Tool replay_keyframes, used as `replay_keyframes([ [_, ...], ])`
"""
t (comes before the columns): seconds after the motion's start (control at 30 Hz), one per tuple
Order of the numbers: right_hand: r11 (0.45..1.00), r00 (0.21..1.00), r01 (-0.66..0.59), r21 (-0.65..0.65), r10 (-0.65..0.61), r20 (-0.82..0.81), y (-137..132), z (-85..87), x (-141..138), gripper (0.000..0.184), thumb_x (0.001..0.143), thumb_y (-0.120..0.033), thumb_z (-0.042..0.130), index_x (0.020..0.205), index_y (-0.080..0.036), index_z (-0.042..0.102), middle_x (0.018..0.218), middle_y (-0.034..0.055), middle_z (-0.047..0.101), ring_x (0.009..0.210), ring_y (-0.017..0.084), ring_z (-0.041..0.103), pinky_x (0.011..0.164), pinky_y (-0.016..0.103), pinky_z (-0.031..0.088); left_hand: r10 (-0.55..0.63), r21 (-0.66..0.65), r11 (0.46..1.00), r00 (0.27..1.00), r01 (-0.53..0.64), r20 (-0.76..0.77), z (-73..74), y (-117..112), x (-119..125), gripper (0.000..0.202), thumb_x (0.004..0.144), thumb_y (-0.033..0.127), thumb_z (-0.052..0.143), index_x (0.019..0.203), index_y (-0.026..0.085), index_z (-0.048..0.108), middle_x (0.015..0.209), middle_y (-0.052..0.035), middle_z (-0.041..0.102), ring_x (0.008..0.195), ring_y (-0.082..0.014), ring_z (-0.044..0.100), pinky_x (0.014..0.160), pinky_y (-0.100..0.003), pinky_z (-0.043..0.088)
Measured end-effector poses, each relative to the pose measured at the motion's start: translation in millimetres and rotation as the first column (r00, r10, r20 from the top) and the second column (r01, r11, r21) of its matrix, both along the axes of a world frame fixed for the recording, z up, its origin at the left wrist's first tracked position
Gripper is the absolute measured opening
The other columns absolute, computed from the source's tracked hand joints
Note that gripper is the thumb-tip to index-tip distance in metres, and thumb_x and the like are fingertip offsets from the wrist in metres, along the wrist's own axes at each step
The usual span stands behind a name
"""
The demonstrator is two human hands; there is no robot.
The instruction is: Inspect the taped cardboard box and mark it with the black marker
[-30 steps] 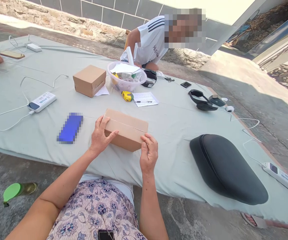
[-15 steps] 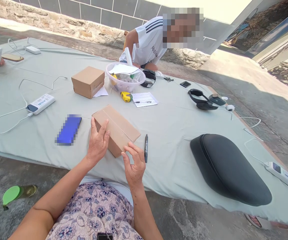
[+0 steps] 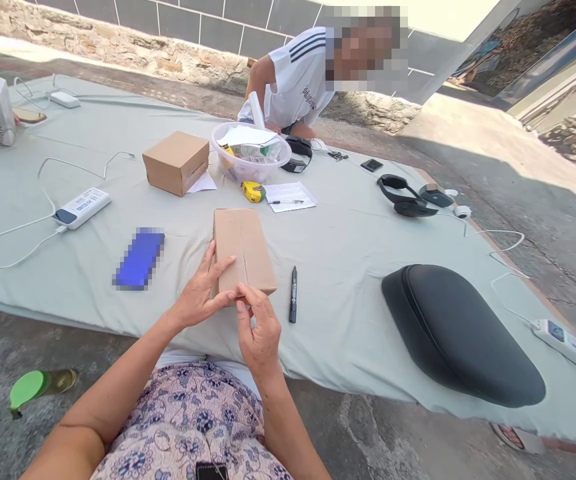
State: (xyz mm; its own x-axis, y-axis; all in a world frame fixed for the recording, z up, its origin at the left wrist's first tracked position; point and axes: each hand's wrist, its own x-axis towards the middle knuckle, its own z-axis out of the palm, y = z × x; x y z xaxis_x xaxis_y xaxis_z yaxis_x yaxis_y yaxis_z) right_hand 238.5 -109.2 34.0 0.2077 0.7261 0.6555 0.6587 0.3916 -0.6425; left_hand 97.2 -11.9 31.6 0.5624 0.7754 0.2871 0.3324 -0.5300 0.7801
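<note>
A closed brown cardboard box (image 3: 251,243) lies on the cloth right before me, with a seam running lengthwise along its top. My left hand (image 3: 199,291) holds its near left corner, fingers spread: some along the left side, one on top, the thumb at the near edge. At the middle of that near edge, by the end of the seam, my right hand (image 3: 259,331) pinches with thumb and forefinger; whatever small bit is between the tips is hidden. A black marker pen (image 3: 293,295) lies just right of the box.
Left of me lie a blurred blue phone-shaped thing (image 3: 139,259) and a white power strip (image 3: 82,208). Behind the box are another cardboard box (image 3: 174,160), a plastic basket (image 3: 248,172), a yellow tape measure (image 3: 253,192) and paper (image 3: 293,195). A black cushion (image 3: 461,337) is at right; a person (image 3: 293,80) sits opposite.
The cardboard box has turned so its seam points more nearly away from me. Both hands have shifted along with it and are closer together at its near edge. A white carton at far left has tilted into view.
</note>
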Motion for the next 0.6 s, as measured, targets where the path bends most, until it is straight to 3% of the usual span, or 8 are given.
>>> replay_keyframes([
  [0.27, 0.989, 0.989, 0.138, -0.050, -0.136, 0.051, 3.7, 1.6, 22.7, 0.020, 0.097, -0.022, 0.060, 0.111, -0.025, 0.073, 0.113, 0.0076, 0.074, 0.088, 0.017, 0.072, 0.074, 0.030, 0.061, 0.040, 0.016, 0.999, 0.999, -0.041, 0.027, -7.9, -2.3, 5.7, 0.063, 0.093, 0.057, 0.057, 0.147, 0.026, 0.050, 0.172, -0.0138, 0.009, 0.158, -0.0356, 0.018, 0.119, -0.054, 0.038],
  [0.43, 0.954, 0.956, 0.276, -0.115, -0.285, -0.070, 1.5, 0.1, 48.5, 0.016, 0.092, -0.035, 0.068, 0.101, -0.023, 0.075, 0.115, 0.0084, 0.069, 0.067, 0.010, 0.060, 0.060, 0.026, 0.053, 0.031, -0.014, 0.999, 0.998, -0.030, 0.057, -7.2, -1.3, 2.7, 0.061, 0.093, 0.058, 0.055, 0.145, 0.027, 0.052, 0.172, -0.0114, 0.010, 0.159, -0.0348, 0.015, 0.121, -0.052, 0.037],
  [0.6, 0.951, 0.927, 0.173, -0.255, -0.245, -0.282, 5.0, -17.7, 60.0, 0.031, 0.091, -0.046, 0.064, 0.102, -0.020, 0.075, 0.101, 0.0080, 0.075, 0.076, 0.015, 0.065, 0.063, 0.026, 0.053, 0.012, -0.021, 1.000, 0.990, -0.009, 0.138, -11.5, 1.8, -6.1, 0.064, 0.093, 0.059, 0.053, 0.145, 0.023, 0.052, 0.172, -0.0146, 0.013, 0.160, -0.0334, 0.013, 0.124, -0.054, 0.030],
])
